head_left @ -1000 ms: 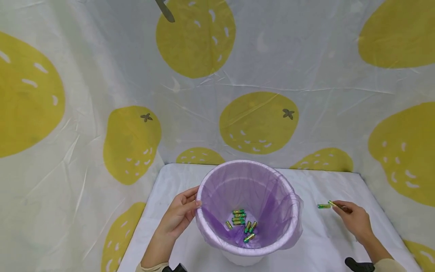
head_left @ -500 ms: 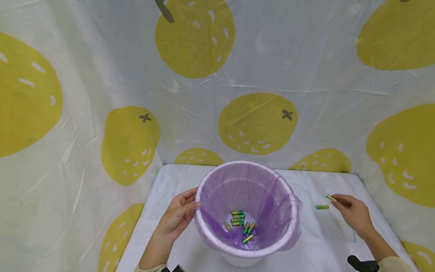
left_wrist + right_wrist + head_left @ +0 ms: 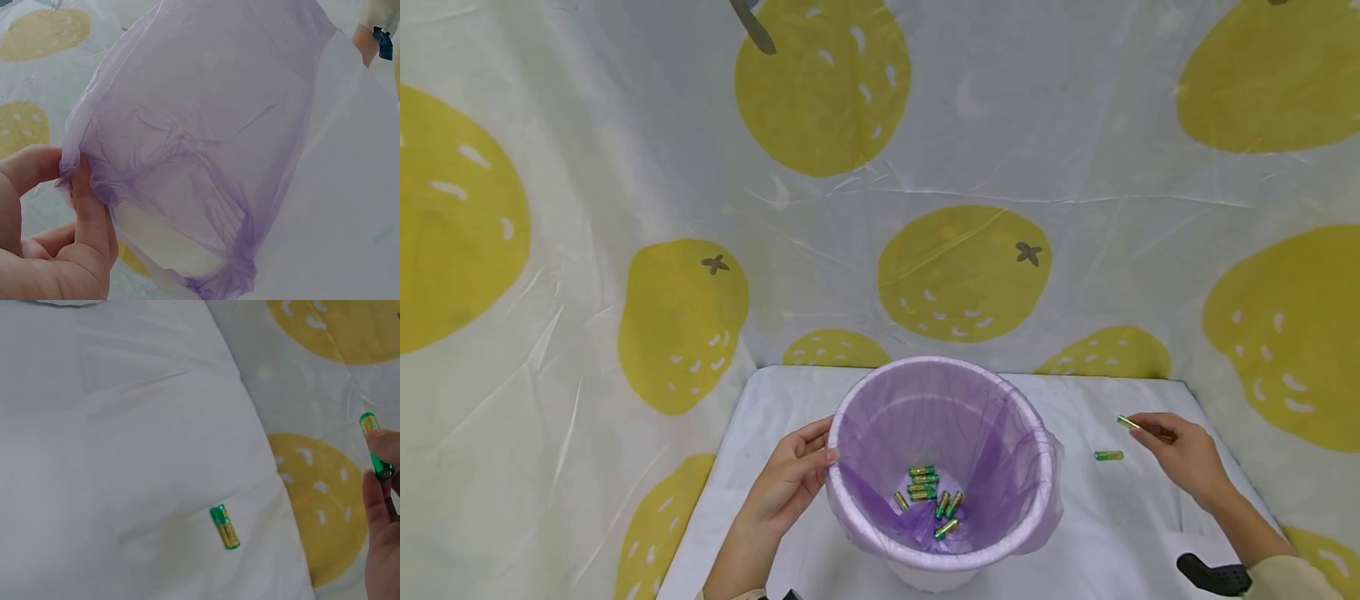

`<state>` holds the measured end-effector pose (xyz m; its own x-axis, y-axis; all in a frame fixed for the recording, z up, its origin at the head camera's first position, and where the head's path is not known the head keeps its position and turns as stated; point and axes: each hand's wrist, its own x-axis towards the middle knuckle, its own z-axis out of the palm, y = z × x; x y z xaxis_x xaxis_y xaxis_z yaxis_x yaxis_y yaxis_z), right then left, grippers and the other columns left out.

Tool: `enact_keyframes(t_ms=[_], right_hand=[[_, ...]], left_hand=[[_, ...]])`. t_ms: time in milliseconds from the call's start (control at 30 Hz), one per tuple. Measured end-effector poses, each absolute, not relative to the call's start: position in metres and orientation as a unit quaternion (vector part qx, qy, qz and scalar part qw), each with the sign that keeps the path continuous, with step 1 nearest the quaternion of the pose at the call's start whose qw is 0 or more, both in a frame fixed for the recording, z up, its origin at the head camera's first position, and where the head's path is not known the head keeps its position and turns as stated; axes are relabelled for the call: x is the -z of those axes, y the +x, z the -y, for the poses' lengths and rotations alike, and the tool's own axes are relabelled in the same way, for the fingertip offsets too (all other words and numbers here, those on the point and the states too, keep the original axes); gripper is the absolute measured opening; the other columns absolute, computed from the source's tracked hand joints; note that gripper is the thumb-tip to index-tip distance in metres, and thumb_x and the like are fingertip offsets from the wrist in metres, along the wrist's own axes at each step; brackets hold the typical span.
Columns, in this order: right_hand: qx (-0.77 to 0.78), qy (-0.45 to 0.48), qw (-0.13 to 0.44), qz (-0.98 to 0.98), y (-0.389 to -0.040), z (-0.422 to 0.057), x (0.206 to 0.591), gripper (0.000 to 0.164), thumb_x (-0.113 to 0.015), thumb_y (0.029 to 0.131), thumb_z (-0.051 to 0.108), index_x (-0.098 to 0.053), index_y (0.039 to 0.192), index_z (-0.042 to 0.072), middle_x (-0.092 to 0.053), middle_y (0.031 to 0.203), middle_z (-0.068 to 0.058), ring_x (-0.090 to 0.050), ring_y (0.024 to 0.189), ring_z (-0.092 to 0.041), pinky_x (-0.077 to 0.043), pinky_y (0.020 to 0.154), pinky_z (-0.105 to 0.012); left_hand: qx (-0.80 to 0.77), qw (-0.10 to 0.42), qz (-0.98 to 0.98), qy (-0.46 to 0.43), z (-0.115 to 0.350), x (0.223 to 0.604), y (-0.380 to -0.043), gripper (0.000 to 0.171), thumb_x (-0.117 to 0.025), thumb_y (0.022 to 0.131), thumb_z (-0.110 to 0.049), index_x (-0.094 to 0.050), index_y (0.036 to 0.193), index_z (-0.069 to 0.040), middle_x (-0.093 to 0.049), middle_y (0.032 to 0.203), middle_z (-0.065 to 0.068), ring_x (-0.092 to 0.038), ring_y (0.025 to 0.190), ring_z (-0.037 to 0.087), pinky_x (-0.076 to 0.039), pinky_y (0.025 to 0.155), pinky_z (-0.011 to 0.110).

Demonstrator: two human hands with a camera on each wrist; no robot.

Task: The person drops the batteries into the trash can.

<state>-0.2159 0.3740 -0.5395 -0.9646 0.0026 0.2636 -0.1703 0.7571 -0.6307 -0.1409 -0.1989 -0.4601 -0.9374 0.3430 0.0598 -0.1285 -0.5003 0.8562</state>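
Observation:
My left hand (image 3: 786, 483) grips the rim of a white bin (image 3: 936, 575) lined with a purple bag (image 3: 895, 408), thumb on the near side of the rim. The left wrist view shows those fingers pinching the bag's gathered edge. Several green and gold batteries (image 3: 922, 479) lie at the bottom of the bin, inside the liner. To the right of the bin, my right hand (image 3: 1183, 454) pinches a battery (image 3: 379, 453) between thumb and fingers, raised over the table. One more battery (image 3: 1108, 456) lies on the white cloth, left of and below that hand.
A white cloth covers the table (image 3: 1112, 517), with the bin at its middle. Pale sheeting (image 3: 820, 267) printed with yellow fruit stands behind and at both sides. The table's right edge (image 3: 278, 469) shows in the right wrist view.
The right hand, pinching its battery, has lifted slightly up and away from the battery on the cloth. The left hand keeps hold of the bin rim. The head view has shifted a little.

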Motion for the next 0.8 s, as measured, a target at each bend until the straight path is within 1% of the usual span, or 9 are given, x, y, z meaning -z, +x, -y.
enact_keyframes(t_ms=[100,233,333,433,600,700,800], right_hand=[[-0.352,0.059,0.118,0.927,-0.217,-0.372,0.531,0.025,-0.074,0.097,0.009,-0.072,0.117,-0.005,-0.07,0.102,-0.02,-0.053,0.078,0.008,-0.049,0.057,-0.017],[-0.354,0.077,0.113,0.925,-0.219,-0.37,0.521,0.024,-0.073,0.097,0.009,-0.072,0.117,-0.005,-0.07,0.104,-0.019,-0.054,0.081,0.01,-0.052,0.061,-0.014],[-0.36,0.092,0.118,0.921,-0.221,-0.368,0.515,0.022,-0.074,0.096,0.007,-0.073,0.115,-0.003,-0.071,0.104,-0.018,-0.056,0.083,0.012,-0.051,0.063,-0.012],[-0.366,0.109,0.129,0.915,-0.223,-0.365,0.509,0.02,-0.076,0.094,0.005,-0.075,0.113,-0.002,-0.072,0.103,-0.014,-0.057,0.084,0.011,-0.05,0.065,-0.009],[-0.371,0.128,0.144,0.909,-0.225,-0.358,0.5,0.02,-0.079,0.091,0.002,-0.076,0.11,0.0,-0.072,0.099,-0.003,-0.057,0.083,0.008,-0.048,0.067,-0.007],[-0.371,0.131,0.144,0.908,-0.224,-0.353,0.494,0.019,-0.079,0.091,0.003,-0.077,0.11,0.001,-0.072,0.099,-0.001,-0.057,0.083,0.006,-0.049,0.067,-0.007],[-0.373,0.138,0.14,0.907,-0.225,-0.349,0.488,0.019,-0.078,0.091,0.004,-0.076,0.109,0.0,-0.072,0.1,-0.001,-0.056,0.085,0.009,-0.049,0.068,-0.007]], left_hand=[[-0.859,0.138,-0.481,0.114,0.199,0.461,-0.14,0.057,-0.056,0.095,0.012,-0.033,0.147,0.021,-0.062,0.124,0.018,-0.066,0.104,0.019,-0.058,0.086,0.025],[-0.858,0.136,-0.482,0.116,0.2,0.461,-0.141,0.057,-0.056,0.096,0.012,-0.033,0.147,0.021,-0.062,0.124,0.018,-0.066,0.103,0.019,-0.058,0.086,0.024],[-0.857,0.134,-0.485,0.114,0.199,0.461,-0.142,0.057,-0.056,0.095,0.013,-0.033,0.146,0.021,-0.062,0.124,0.017,-0.066,0.102,0.018,-0.058,0.085,0.024],[-0.857,0.133,-0.485,0.112,0.198,0.461,-0.142,0.057,-0.055,0.095,0.013,-0.032,0.147,0.022,-0.062,0.124,0.017,-0.066,0.102,0.018,-0.058,0.085,0.024],[-0.859,0.133,-0.481,0.11,0.198,0.461,-0.14,0.058,-0.056,0.095,0.012,-0.031,0.147,0.022,-0.062,0.125,0.018,-0.067,0.102,0.018,-0.058,0.085,0.024],[-0.861,0.134,-0.479,0.108,0.198,0.461,-0.14,0.058,-0.056,0.095,0.012,-0.031,0.147,0.022,-0.062,0.124,0.017,-0.067,0.102,0.018,-0.058,0.085,0.024],[-0.861,0.135,-0.478,0.107,0.198,0.46,-0.141,0.058,-0.055,0.095,0.013,-0.031,0.147,0.022,-0.063,0.124,0.018,-0.067,0.102,0.018,-0.058,0.085,0.024]])
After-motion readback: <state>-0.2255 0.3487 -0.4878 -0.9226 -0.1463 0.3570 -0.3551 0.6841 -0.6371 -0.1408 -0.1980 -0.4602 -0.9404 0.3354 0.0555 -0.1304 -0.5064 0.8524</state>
